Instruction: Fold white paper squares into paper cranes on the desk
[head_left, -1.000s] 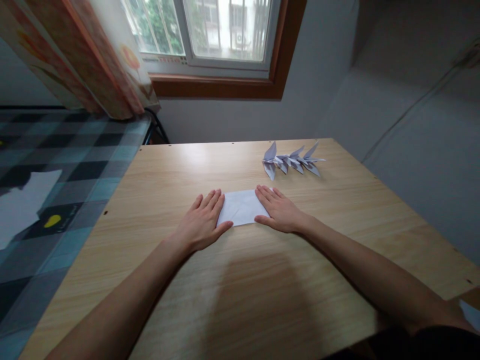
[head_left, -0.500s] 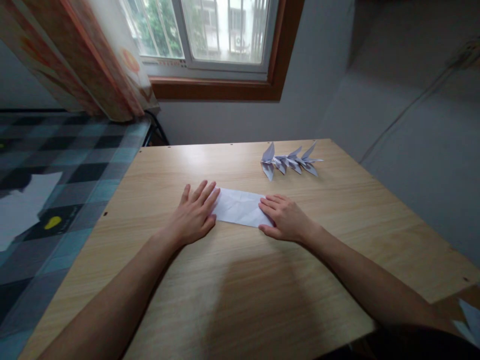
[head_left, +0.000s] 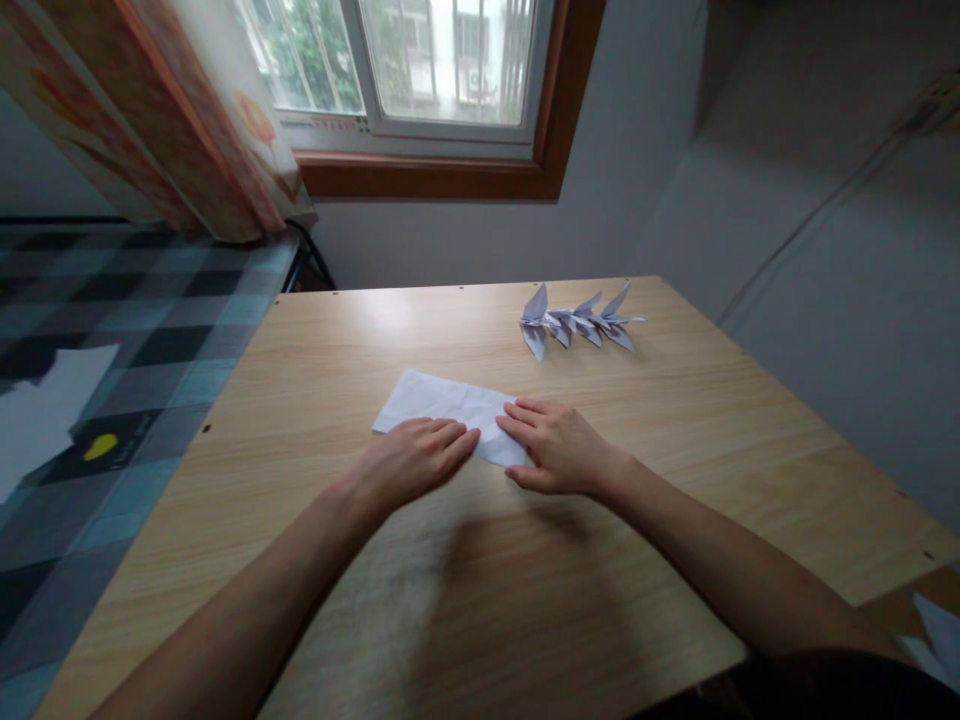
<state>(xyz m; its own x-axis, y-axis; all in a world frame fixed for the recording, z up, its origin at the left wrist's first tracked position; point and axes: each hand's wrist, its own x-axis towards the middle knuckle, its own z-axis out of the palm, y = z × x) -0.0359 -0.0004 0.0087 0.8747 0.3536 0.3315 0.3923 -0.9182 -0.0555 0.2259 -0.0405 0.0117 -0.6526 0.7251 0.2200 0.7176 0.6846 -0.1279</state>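
Note:
A folded white paper strip (head_left: pixel 442 405) lies slanted on the wooden table (head_left: pixel 675 420), its left end farther from me. My left hand (head_left: pixel 420 458) rests flat on the strip's near edge, fingers stretched out and pointing right. My right hand (head_left: pixel 551 445) lies flat on the strip's right end, fingers extended leftward, the fingertips of the two hands almost meeting. Neither hand grips anything. Beyond them sits a row of folded paper cranes (head_left: pixel 577 322).
A bed with a checked blue-grey cover (head_left: pixel 112 340) and a white sheet (head_left: pixel 37 410) stands left of the table. A patterned curtain (head_left: pixel 187 120) and a window (head_left: pixel 420 60) are behind. A grey wall (head_left: pixel 825 280) borders the right side.
The paper has been turned from square-on to slanted. My left hand slid from its left end down to its near edge; my right hand moved slightly toward me.

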